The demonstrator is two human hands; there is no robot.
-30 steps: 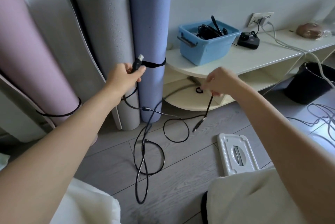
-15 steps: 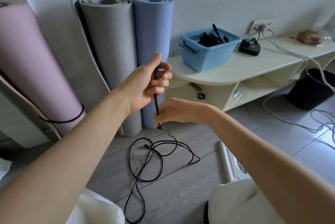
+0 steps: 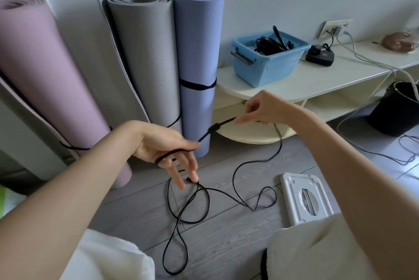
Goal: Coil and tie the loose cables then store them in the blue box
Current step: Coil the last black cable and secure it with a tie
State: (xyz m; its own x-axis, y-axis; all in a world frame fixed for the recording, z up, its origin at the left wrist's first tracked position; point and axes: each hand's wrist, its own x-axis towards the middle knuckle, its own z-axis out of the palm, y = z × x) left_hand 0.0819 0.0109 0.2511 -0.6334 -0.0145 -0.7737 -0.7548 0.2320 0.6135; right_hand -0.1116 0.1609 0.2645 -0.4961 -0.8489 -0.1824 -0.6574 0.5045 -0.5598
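While both hands' fingers pinch the black cable point(image 3: 217, 127), the blue box point(image 3: 267, 68) holds dark cables.

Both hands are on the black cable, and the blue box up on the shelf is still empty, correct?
Not quite. In the head view the blue box on the shelf already holds dark cables. The left hand and right hand do both hold the black cable.

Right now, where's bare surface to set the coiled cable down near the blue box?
Free: the shelf top in front of the blue box, towards its rounded edge, and the strip right of the black adapter up to the white cords. Crowded: the box already holds cables; the floor between both hands is strewn with the black cable beside the white stool.
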